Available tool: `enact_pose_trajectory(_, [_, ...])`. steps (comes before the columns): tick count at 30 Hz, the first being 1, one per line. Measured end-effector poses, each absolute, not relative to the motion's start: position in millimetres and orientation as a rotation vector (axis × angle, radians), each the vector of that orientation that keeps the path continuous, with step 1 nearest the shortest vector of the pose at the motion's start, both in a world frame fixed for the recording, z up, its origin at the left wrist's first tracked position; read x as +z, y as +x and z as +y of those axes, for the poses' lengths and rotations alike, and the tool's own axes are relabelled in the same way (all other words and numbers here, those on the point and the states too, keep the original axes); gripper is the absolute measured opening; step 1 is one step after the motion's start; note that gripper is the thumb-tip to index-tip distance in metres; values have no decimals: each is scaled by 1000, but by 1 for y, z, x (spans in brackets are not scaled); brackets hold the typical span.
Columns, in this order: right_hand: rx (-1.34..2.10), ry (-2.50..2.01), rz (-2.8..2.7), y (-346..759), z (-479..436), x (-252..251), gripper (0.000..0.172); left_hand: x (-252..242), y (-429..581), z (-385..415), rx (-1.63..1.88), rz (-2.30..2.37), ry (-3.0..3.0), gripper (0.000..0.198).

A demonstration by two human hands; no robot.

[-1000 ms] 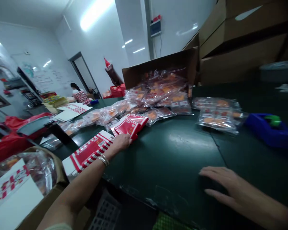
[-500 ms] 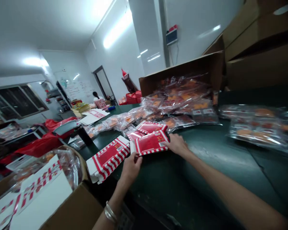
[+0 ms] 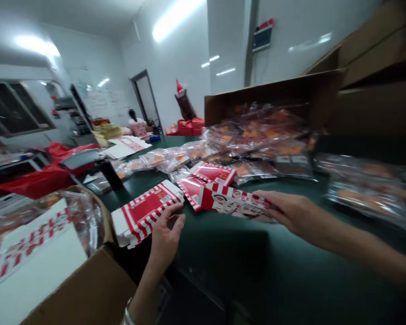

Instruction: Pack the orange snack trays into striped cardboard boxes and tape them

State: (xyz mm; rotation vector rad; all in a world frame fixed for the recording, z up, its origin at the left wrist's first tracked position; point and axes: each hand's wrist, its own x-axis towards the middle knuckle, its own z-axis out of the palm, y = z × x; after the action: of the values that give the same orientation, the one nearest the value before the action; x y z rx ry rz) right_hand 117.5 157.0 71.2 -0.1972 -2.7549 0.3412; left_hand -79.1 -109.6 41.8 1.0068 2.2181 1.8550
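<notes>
On the dark green table, my left hand lies with its fingers apart against the lower edge of a flat red-and-white striped carton. My right hand grips the end of another flat printed carton, which is blurred and stretched out towards the left. Its far end overlaps a red carton, and a further red-and-white carton lies just beyond.
An open cardboard box spills clear bags of orange pastries across the green table. Another box with a white printed sheet sits at lower left. A co-worker stands far back. Red bags lie left.
My right hand has moved right, drawing a carton with it, its printed side now showing. My left hand has let go of the striped carton and dropped slightly. The view has shifted.
</notes>
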Motion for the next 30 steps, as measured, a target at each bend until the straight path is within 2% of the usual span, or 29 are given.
enact_pose_trajectory(2, [760,-275,-2773,163,159,87,40,40,-61,-85,1843,1787,952,44])
enact_pose_trajectory(4, [1114,-395,-2725,199,157,91,40,31,-37,-59,1680,1416,852,55])
enact_pose_trajectory(9, [1404,-636,-2568,255,147,78,40,10,13,-25,1501,1155,676,54])
enact_pose_trajectory(11, [1355,-715,-2621,271,146,80,40,10,20,-19,1437,1104,713,54])
enact_pose_trajectory(15, [926,-945,-2783,294,135,82,44,11,36,3,1307,1190,763,52])
enact_pose_trajectory(16, [812,-982,-2797,298,128,77,53,8,42,9,1279,1241,761,52])
enact_pose_trajectory(19, [627,-1060,-2896,302,100,50,107,-2,58,17,1178,1320,772,49])
enact_pose_trajectory(21, [651,-1158,-2947,305,84,32,123,-6,58,15,1083,1316,797,48])
enact_pose_trajectory(26, [824,-1270,-2869,317,81,18,122,21,16,43,676,1644,1127,40])
enact_pose_trajectory(28, [864,-1275,-2869,323,88,17,120,38,9,92,741,1798,1280,35])
enact_pose_trajectory(30, [892,-1286,-2891,327,96,7,124,51,21,159,843,1835,1354,21])
